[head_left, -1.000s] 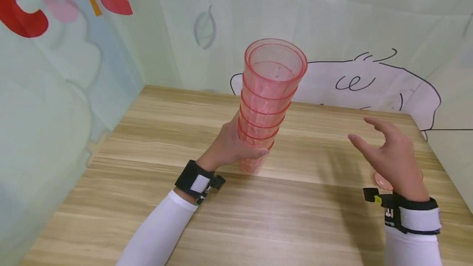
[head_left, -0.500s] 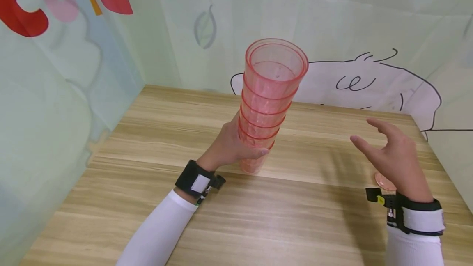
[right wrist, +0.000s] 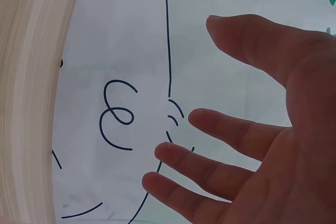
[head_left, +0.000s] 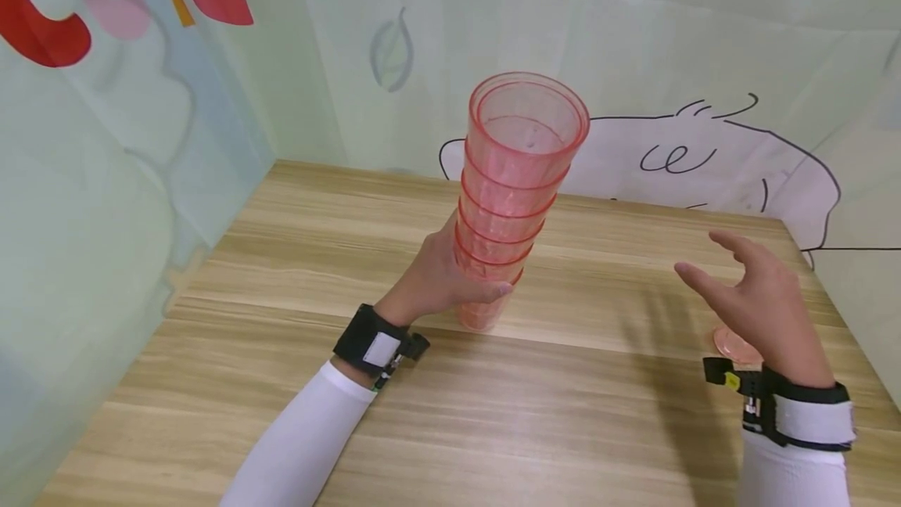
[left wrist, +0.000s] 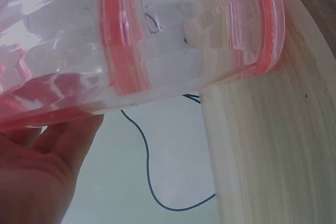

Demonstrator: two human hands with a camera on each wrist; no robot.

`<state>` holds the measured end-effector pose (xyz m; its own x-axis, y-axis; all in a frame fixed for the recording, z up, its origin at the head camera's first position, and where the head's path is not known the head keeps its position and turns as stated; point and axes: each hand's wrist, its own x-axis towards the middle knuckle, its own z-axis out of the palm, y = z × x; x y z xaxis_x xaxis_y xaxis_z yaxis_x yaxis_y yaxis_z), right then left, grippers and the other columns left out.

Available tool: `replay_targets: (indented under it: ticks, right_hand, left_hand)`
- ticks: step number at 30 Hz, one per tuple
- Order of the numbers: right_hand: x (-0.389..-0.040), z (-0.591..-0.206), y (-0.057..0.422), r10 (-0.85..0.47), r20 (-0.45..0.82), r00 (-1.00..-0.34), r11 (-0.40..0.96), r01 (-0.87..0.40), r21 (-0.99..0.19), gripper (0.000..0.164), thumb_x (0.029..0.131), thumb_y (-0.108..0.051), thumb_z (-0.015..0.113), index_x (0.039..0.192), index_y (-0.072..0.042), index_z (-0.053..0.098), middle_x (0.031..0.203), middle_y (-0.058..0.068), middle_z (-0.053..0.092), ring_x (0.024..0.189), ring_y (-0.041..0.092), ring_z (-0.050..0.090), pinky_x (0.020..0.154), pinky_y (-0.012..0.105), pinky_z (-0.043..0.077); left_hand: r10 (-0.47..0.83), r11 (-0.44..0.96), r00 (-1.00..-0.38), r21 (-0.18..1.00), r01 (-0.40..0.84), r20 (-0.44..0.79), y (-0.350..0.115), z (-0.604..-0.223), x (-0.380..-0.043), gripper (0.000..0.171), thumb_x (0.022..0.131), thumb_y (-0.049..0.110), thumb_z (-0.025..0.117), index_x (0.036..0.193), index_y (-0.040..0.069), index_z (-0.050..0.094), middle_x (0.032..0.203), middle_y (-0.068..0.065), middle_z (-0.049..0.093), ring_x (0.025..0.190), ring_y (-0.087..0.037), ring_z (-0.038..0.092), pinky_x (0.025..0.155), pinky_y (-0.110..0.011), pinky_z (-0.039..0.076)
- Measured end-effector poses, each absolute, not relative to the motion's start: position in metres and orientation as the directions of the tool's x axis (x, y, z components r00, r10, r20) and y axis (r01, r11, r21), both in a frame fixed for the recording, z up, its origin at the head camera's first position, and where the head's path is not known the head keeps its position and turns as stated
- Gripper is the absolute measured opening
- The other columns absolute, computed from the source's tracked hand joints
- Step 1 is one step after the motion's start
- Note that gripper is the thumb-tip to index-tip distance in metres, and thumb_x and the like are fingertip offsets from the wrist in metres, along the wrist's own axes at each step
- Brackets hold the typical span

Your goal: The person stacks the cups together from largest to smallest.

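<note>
A tall stack of clear pinkish-red plastic cups (head_left: 507, 202) stands upright near the middle of the table, its top rim facing up. My left hand (head_left: 446, 276) grips the stack low down, thumb across the front and the other fingers behind it. In the left wrist view the cups (left wrist: 173, 30) fill the upper part, with the fingers of my left hand (left wrist: 47, 166) against their wall. Well to the right, my right hand (head_left: 763, 307) hovers with thumb and fingers spread and nothing between them. The right wrist view also shows this hand (right wrist: 252, 145) holding nothing.
A round pinkish clear disc-like piece (head_left: 735, 345) lies on the wooden table (head_left: 535, 429), partly hidden behind my right hand. A printed cloth backdrop (head_left: 338, 45) hangs along the table's back and left edges.
My right hand has drifted slightly right and down, away from the cups, its fingers still spread. My left hand and the stack have stayed almost where they were.
</note>
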<state>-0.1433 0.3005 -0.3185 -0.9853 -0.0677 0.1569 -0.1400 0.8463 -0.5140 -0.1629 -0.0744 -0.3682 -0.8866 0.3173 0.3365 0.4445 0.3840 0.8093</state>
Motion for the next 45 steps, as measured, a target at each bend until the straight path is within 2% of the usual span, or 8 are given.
replay_targets:
  ticks: [13, 20, 34, 45]
  right_hand:
    - [-0.145, -0.319, 0.313, -0.039, 0.062, -0.997, 0.865, -0.065, -0.497, 0.086, 0.084, -0.053, 0.060, 0.144, -0.001, 0.027, 0.137, 0.032, 0.033, 0.117, 0.053, 0.034, 0.081, 0.067, 0.032]
    - [-0.148, -0.320, 0.319, -0.018, 0.063, -0.998, 0.879, -0.046, -0.475, 0.088, 0.083, -0.055, 0.059, 0.143, 0.001, 0.027, 0.134, 0.035, 0.034, 0.115, 0.054, 0.034, 0.080, 0.067, 0.031]
    - [-0.148, -0.326, 0.329, 0.063, -0.026, -0.998, 0.885, 0.068, -0.461, 0.095, 0.082, -0.062, 0.054, 0.145, 0.002, 0.019, 0.141, 0.037, 0.020, 0.123, 0.057, 0.021, 0.083, 0.072, 0.026]
    - [-0.150, -0.334, 0.336, 0.059, -0.049, -0.997, 0.917, 0.074, -0.393, 0.096, 0.085, -0.060, 0.052, 0.141, 0.010, 0.019, 0.138, 0.042, 0.012, 0.120, 0.061, 0.018, 0.081, 0.075, 0.025]
  left_hand:
    - [0.319, 0.380, -0.886, 0.812, 0.444, 0.335, -0.075, -0.368, -0.163, 0.084, 0.061, 0.048, 0.080, 0.128, 0.025, 0.036, 0.104, 0.009, 0.060, 0.092, -0.007, 0.059, 0.079, -0.032, 0.049]
    - [0.307, 0.381, -0.889, 0.812, 0.441, 0.339, -0.077, -0.367, -0.162, 0.081, 0.060, 0.048, 0.081, 0.125, 0.025, 0.037, 0.103, 0.008, 0.060, 0.091, -0.007, 0.060, 0.078, -0.032, 0.050]
    - [0.308, 0.362, -0.885, 0.817, 0.449, 0.350, -0.075, -0.369, -0.163, 0.085, 0.061, 0.048, 0.081, 0.129, 0.024, 0.036, 0.105, 0.009, 0.059, 0.093, -0.007, 0.059, 0.081, -0.031, 0.049]
    - [0.313, 0.350, -0.891, 0.833, 0.429, 0.328, -0.075, -0.370, -0.163, 0.086, 0.061, 0.048, 0.081, 0.130, 0.025, 0.035, 0.105, 0.009, 0.060, 0.092, -0.006, 0.060, 0.080, -0.032, 0.049]
